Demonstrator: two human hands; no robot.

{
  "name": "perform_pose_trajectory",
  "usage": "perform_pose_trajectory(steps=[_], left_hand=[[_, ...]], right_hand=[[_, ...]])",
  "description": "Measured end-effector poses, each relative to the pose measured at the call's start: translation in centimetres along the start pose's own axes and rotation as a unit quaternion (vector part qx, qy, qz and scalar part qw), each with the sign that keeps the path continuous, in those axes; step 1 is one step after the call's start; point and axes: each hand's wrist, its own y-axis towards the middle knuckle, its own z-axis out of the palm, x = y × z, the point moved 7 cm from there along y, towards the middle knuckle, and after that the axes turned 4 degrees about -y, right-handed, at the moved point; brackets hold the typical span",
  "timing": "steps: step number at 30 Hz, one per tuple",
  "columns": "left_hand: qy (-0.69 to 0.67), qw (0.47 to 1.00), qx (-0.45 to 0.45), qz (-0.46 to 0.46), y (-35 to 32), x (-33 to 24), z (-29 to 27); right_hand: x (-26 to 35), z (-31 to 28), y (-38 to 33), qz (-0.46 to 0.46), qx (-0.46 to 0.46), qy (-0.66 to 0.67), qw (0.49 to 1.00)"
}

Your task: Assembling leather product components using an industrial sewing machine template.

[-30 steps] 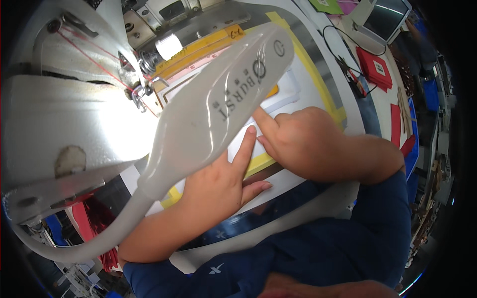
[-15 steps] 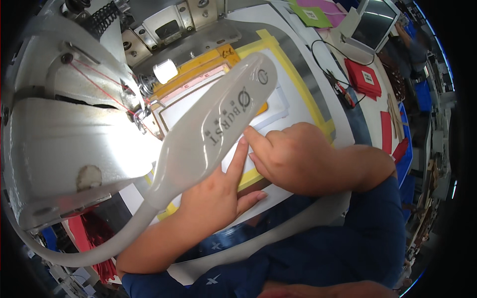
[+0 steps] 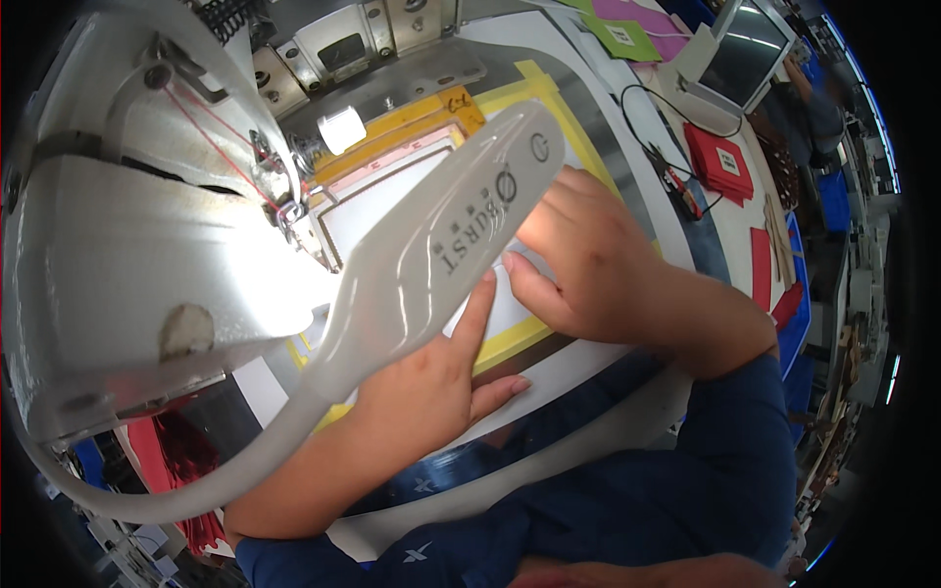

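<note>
My left hand [image 3: 426,387] lies on a white work surface [image 3: 498,312] edged with yellow tape [image 3: 520,343]. Its index finger and thumb are spread apart; the other fingers are hidden under a grey lamp head [image 3: 431,245]. Just right of it is my right hand [image 3: 598,260], thumb bent inward and fingertips concealed behind the lamp, so any hold is hidden. Beyond the lamp lies a flat template with an orange-yellow border [image 3: 412,120] and a pinkish inner frame [image 3: 402,162]. A sewing machine head [image 3: 147,265] threaded with red thread [image 3: 211,137] stands at the left.
A stack of red fabric pieces [image 3: 718,165] and red-handled thread snips [image 3: 682,193] lie at the right. Farther back are a green piece [image 3: 618,37] and a monitor [image 3: 747,49]. The lamp's curved neck [image 3: 206,495] crosses the lower left, near red material [image 3: 176,456].
My right hand has moved away from me, its fingers passing behind the lamp head. My left hand stays nearly in place. The machine and lamp appear slightly farther right in the picture.
</note>
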Motion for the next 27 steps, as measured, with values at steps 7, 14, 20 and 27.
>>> perform_pose_trajectory(steps=[7, 14, 20, 27], left_hand=[[-0.021, 1.0, -0.017, 0.01, 0.0, 0.0, -0.4], [-0.027, 0.999, -0.029, 0.014, -0.1, 0.2, -0.1], [0.01, 0.999, -0.04, 0.007, -1.8, 0.5, -1.1], [0.04, 0.997, -0.048, -0.033, -7.7, 3.7, -0.7]], right_hand=[[-1.2, 1.4, 0.0, 0.009, 0.011, 0.037, 0.999], [-1.1, 2.3, 0.6, 0.012, 0.045, 0.054, 0.997], [-0.1, 2.3, 1.2, -0.051, 0.039, -0.007, 0.998], [0.2, 4.4, 2.9, -0.088, 0.076, 0.082, 0.99]])
